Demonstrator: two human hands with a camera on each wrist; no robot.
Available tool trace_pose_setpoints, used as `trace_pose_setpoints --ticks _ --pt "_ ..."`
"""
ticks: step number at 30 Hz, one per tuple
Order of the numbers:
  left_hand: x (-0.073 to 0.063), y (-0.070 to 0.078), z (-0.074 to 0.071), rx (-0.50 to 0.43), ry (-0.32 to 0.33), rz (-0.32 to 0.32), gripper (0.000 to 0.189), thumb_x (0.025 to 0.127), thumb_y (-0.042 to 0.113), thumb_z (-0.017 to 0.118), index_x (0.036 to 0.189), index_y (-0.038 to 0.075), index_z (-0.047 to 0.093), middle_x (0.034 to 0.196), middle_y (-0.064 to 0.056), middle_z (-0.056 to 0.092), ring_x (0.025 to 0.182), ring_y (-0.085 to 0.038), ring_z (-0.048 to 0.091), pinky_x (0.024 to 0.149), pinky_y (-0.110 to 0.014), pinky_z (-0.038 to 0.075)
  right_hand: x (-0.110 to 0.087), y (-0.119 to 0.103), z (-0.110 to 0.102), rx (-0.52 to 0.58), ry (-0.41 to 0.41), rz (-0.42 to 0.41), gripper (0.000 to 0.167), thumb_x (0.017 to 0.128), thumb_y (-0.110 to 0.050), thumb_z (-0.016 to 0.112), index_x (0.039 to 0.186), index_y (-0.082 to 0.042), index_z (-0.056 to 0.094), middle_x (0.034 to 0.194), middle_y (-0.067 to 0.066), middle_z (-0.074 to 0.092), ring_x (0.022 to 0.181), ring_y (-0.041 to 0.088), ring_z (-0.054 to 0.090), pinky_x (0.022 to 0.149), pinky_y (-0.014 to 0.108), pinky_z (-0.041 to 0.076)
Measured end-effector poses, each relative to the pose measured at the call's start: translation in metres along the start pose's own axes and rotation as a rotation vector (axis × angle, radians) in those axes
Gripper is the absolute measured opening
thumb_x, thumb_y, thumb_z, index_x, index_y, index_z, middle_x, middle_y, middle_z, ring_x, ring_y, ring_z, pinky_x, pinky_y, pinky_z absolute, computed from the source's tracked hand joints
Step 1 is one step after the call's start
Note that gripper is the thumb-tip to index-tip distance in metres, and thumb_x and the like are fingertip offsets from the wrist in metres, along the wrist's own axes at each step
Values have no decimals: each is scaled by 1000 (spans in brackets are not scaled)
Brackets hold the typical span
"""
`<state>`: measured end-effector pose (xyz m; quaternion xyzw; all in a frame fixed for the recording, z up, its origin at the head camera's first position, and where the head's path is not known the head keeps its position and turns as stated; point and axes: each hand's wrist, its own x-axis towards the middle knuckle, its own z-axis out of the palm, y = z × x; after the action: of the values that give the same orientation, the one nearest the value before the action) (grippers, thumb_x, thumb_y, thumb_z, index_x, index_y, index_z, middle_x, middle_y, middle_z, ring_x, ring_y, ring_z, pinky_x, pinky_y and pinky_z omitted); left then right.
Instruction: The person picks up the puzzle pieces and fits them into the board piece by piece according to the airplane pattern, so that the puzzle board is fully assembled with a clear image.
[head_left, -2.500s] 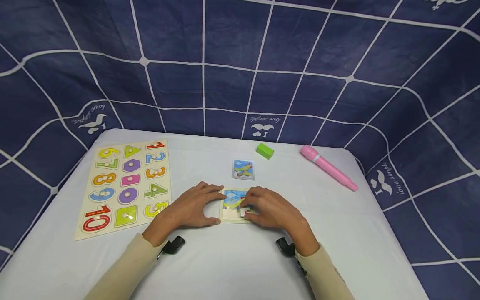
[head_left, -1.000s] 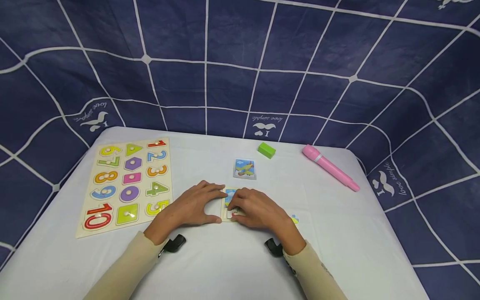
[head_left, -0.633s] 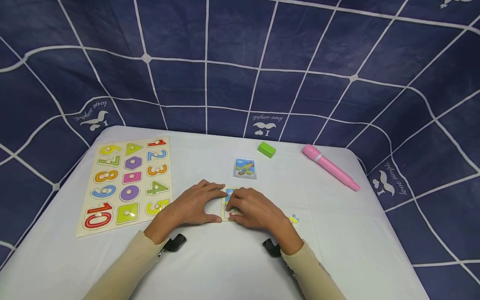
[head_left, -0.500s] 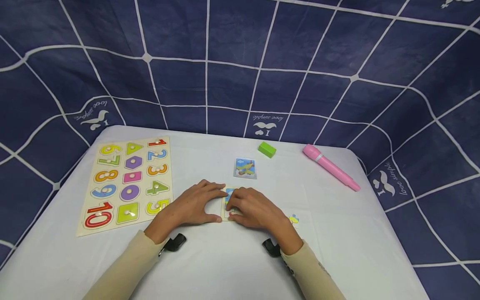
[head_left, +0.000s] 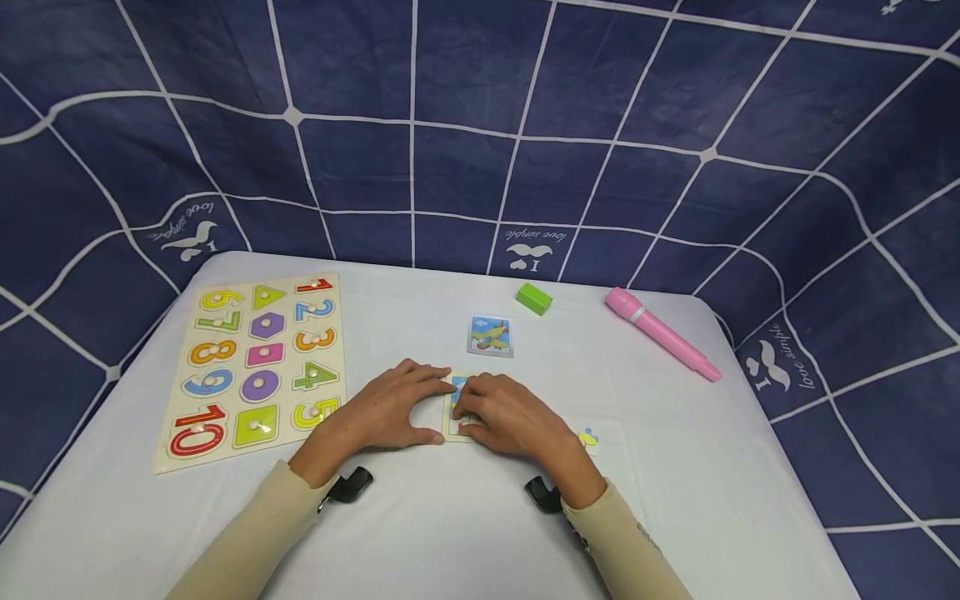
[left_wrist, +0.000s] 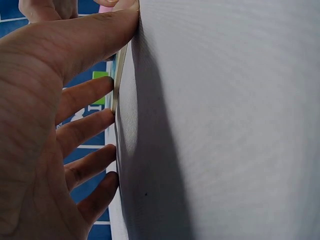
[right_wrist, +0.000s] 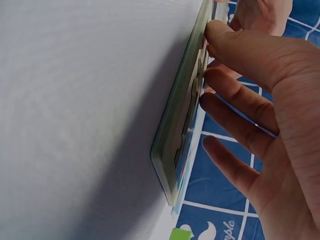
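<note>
A small wooden jigsaw board (head_left: pixel 447 433) with a blue sky picture lies on the white cloth between the hands. My left hand (head_left: pixel 393 408) rests at its left edge, index finger and thumb spread and touching the frame. Above the board my right hand (head_left: pixel 513 417) bends thumb and fingers down onto a puzzle piece (head_left: pixel 460 427) at the lower left of the picture, mostly covered by the fingers. In the right wrist view, the board's raised frame (right_wrist: pixel 172 125) shows side-on, thumb and fingertips at its surface. Beyond the board lies a small airplane picture card (head_left: pixel 491 337).
A loose yellow and blue puzzle piece (head_left: pixel 588 438) lies beside the right wrist. At the left is a large number and shape peg board (head_left: pixel 262 379). A green block (head_left: pixel 534 298) and a pink toy microphone (head_left: pixel 663 335) lie toward the back. Dark blue gridded cloth (head_left: pixel 450 150) walls the table.
My right hand has moved left over the board with the piece, down to its lower left, and has barely moved lately. The loose piece beside the wrist has come into view. The left hand stays put.
</note>
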<state>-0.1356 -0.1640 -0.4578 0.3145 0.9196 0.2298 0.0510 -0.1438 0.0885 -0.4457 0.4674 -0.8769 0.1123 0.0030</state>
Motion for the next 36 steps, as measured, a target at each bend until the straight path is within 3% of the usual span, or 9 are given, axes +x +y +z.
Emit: trace_pose_setpoints --ticks 18,36 --pt "-1 3 -1 8 -27 -25 74 85 52 89 148 20 66 164 0 52 140 -24 51 113 -52 47 -8 4 -4 22 -1 9 21 100 -28 80 120 -20 81 114 -5 70 105 12 66 98 33 54" --pt "1 16 3 22 8 -91 65 90 52 85 144 18 70 161 -4 55 138 -26 53 110 -53 49 -48 27 -24 41 28 136 21 97 -23 82 118 -18 81 116 -3 70 110 16 68 100 39 56"
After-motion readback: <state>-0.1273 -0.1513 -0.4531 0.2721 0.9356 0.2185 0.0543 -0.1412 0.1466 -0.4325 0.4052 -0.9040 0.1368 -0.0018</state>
